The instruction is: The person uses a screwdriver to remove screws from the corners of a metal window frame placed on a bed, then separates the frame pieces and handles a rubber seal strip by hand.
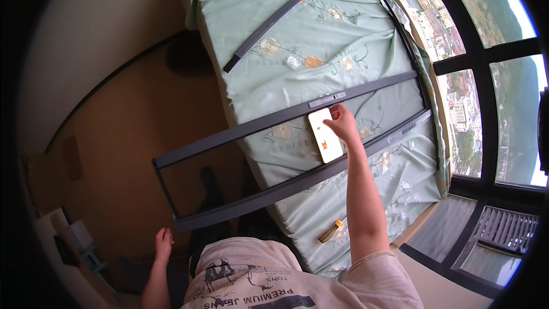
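Observation:
A long dark-grey framed window screen [240, 133] with see-through mesh lies across the bed, its left end sticking out past the bed's edge over the floor. Over the mesh, a smartphone [325, 143] with a bright, mostly white screen rests between the two long rails. My right hand [341, 123] is closed on the phone's upper right edge, thumb over the glass and the other fingers curled beside it. Down at my left side, my left hand [164, 241] hangs with its fingers curled, apart from the frame's near left corner, and nothing shows in it.
The bed [337, 34] has a pale green flowered cover. A loose dark-grey bar [274, 26] lies toward its far side. Nearer me is a yellow-and-dark handled tool [330, 232]. Large windows with black frames [486, 109] stand to the right; brown floor [126, 137] lies to the left.

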The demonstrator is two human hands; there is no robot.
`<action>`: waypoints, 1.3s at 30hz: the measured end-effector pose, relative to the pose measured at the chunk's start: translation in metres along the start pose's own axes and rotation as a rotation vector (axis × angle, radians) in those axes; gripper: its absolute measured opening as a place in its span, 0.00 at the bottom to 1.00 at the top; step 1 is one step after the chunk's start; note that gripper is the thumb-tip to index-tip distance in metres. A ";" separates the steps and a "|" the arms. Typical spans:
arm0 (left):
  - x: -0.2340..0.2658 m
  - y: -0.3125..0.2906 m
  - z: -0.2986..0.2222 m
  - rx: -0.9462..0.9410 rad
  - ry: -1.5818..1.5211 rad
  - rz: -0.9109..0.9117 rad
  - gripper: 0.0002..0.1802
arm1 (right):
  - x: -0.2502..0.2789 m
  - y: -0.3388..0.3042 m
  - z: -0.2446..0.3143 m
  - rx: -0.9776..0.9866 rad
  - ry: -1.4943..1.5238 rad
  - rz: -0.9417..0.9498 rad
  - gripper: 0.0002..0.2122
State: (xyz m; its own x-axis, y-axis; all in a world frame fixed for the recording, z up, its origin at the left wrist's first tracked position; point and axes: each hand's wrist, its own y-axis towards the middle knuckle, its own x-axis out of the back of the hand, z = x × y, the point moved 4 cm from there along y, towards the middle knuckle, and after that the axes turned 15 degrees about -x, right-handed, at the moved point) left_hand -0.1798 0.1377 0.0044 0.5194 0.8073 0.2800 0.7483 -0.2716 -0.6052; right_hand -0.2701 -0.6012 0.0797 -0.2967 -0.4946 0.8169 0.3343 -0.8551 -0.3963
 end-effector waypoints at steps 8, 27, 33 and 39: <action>-0.003 -0.004 0.004 0.012 0.033 -0.041 0.13 | 0.013 -0.020 -0.017 0.090 0.131 0.260 0.21; 0.005 -0.010 0.007 0.040 0.074 -0.039 0.11 | 0.020 -0.048 -0.032 0.129 0.182 0.327 0.30; 0.003 -0.008 0.011 0.047 0.078 -0.011 0.11 | 0.020 -0.068 -0.022 0.196 0.043 0.214 0.38; -0.001 -0.005 0.006 0.039 0.082 -0.016 0.11 | 0.021 -0.058 -0.033 0.170 0.097 0.282 0.39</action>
State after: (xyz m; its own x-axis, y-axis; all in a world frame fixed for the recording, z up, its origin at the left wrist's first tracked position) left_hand -0.1861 0.1415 0.0026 0.5409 0.7652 0.3490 0.7410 -0.2373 -0.6282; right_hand -0.3248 -0.5669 0.1058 -0.2525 -0.7272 0.6384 0.5569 -0.6487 -0.5187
